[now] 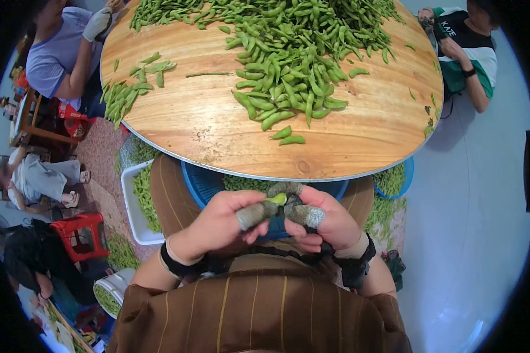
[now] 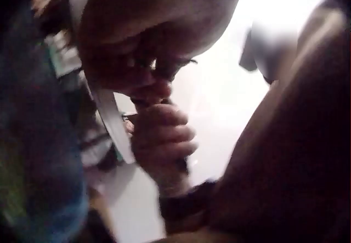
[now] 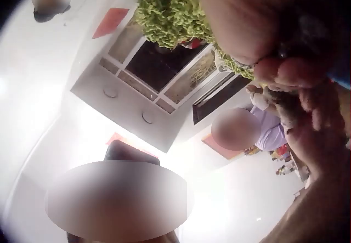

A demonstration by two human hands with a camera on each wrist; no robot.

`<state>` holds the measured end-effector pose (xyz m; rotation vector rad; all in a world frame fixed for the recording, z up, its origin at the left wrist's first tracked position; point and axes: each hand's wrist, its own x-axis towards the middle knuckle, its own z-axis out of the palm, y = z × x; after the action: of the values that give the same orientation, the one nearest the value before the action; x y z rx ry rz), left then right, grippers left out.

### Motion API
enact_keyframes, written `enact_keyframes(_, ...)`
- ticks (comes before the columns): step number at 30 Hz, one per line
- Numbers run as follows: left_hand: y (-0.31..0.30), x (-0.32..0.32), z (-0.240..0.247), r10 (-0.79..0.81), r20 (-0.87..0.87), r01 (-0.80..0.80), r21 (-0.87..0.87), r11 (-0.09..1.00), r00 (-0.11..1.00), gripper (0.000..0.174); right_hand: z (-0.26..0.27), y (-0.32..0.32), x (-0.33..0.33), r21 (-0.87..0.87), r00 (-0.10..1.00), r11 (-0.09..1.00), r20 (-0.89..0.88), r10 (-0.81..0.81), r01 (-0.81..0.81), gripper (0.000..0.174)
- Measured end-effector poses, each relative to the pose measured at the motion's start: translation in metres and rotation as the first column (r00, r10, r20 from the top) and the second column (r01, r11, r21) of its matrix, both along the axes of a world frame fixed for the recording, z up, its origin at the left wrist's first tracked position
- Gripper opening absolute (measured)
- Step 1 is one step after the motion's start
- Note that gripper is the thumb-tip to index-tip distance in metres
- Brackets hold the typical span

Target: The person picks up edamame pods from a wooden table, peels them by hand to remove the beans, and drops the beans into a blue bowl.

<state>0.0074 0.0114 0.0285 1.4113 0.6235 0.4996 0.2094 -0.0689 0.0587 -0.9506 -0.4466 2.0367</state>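
Over the lap, just below the table edge, my left hand (image 1: 218, 220) pinches a green soybean pod (image 1: 278, 199) between thumb and forefinger. My right hand (image 1: 333, 222) meets it fingertip to fingertip, its fingers curled round a small dark object (image 1: 291, 205) right at the pod's end. I cannot tell what kind of object that is. Grey cloth covers (image 1: 254, 215) wrap the thumbs and a forefinger. In the left wrist view the curled right fingers (image 2: 164, 128) show in shadow; in the right wrist view the hands partly hide the pod.
A large pile of soybean pods (image 1: 300, 65) covers the far part of the round wooden table (image 1: 212, 132). Two loose pods (image 1: 287, 136) lie near its front edge. Below are a blue basin (image 1: 197, 182) and a white tub (image 1: 150, 235). People sit left and right; a red stool (image 1: 81, 235) stands left.
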Motion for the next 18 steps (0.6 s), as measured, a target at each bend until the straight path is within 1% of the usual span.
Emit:
enact_keyframes(1, 0.002, -0.005, 0.005, -0.040, 0.128, 0.124, -0.750, 0.650, 0.991, 0.019, 0.000, -0.001, 0.002, -0.012, 0.997, 1.000, -0.079, 0.018, -0.019, 0.027)
enact_keyframes(2, 0.004, -0.006, 0.002, -0.026, 0.262, 0.237, -0.821, 0.519, 0.965, 0.027, -0.001, -0.001, 0.004, -0.012, 0.997, 1.000, -0.081, 0.018, -0.019, 0.027)
enact_keyframes(4, 0.004, -0.006, -0.004, -0.021, 0.279, 0.249, -0.820, 0.516, 0.960, 0.024, -0.006, 0.000, 0.008, -0.031, 0.987, 0.997, -0.150, 0.059, -0.064, 0.026)
enact_keyframes(5, 0.003, -0.006, -0.005, -0.016, 0.297, 0.263, -0.818, 0.512, 0.955, 0.022, -0.008, 0.000, 0.008, -0.029, 0.987, 0.998, -0.149, 0.056, -0.061, 0.026)
enact_keyframes(6, 0.002, -0.004, -0.005, -0.018, 0.298, 0.265, -0.817, 0.512, 0.954, 0.022, -0.009, 0.000, 0.008, 0.044, 0.997, 0.998, 0.068, 0.044, -0.047, 0.027)
enact_keyframes(7, 0.000, -0.001, -0.005, -0.124, 0.138, 0.185, -0.688, 0.701, 0.983, 0.018, -0.011, 0.000, 0.007, 0.117, 0.960, 0.992, 0.280, 0.016, -0.051, 0.029)
enact_keyframes(8, -0.002, 0.001, -0.005, -0.185, -0.046, 0.137, -0.506, 0.852, 0.982, 0.016, -0.017, -0.001, 0.005, 0.115, 0.960, 0.992, 0.281, 0.016, -0.051, 0.029)
enact_keyframes(9, -0.004, 0.003, -0.004, -0.185, -0.046, 0.137, -0.506, 0.851, 0.982, 0.016, -0.026, -0.002, 0.001, 0.363, 0.822, 0.929, 0.550, -0.148, -0.075, 0.030)
enact_keyframes(10, -0.006, 0.004, -0.002, -0.215, -0.066, 0.183, -0.328, 0.927, 0.974, 0.017, -0.030, -0.002, -0.002, 0.564, 0.605, 0.806, 0.709, -0.363, -0.177, 0.032)
enact_keyframes(11, -0.008, 0.005, 0.001, -0.240, -0.092, 0.226, -0.137, 0.964, 0.966, 0.021, -0.029, -0.001, -0.004, 0.565, 0.605, 0.806, 0.709, -0.363, -0.178, 0.032)
enact_keyframes(12, -0.007, 0.005, 0.004, -0.243, -0.149, 0.231, -0.091, 0.969, 0.959, 0.025, -0.026, 0.000, -0.005, 0.506, 0.472, 0.820, 0.811, -0.346, -0.268, 0.032)
enact_keyframes(13, -0.006, 0.005, 0.006, -0.242, -0.149, 0.231, -0.089, 0.969, 0.959, 0.025, -0.023, 0.001, -0.007, 0.432, 0.323, 0.832, 0.888, -0.326, -0.348, 0.032)
enact_keyframes(14, -0.004, 0.003, 0.006, -0.246, -0.209, 0.240, -0.051, 0.969, 0.947, 0.020, -0.024, 0.001, -0.009, 0.433, 0.322, 0.831, 0.888, -0.328, -0.349, 0.032)
enact_keyframes(15, -0.002, 0.002, 0.007, -0.247, -0.268, 0.252, -0.015, 0.968, 0.931, 0.017, -0.026, -0.001, -0.011, 0.438, 0.235, 0.791, 0.898, -0.371, -0.426, 0.030)
enact_keyframes(16, -0.002, -0.001, 0.005, -0.246, -0.268, 0.252, -0.015, 0.968, 0.931, 0.017, -0.028, -0.002, -0.012, 0.432, 0.149, 0.750, 0.897, -0.417, -0.501, 0.029)
enact_keyframes(17, -0.002, -0.006, 0.001, -0.252, -0.256, 0.247, -0.053, 0.968, 0.933, 0.015, -0.028, -0.003, -0.012, 0.432, 0.149, 0.749, 0.897, -0.417, -0.502, 0.029)
enact_keyframes(18, -0.003, -0.011, -0.001, -0.255, -0.244, 0.239, -0.091, 0.967, 0.936, 0.013, -0.029, -0.004, -0.013, 0.439, 0.118, 0.725, 0.885, -0.450, -0.531, 0.029)
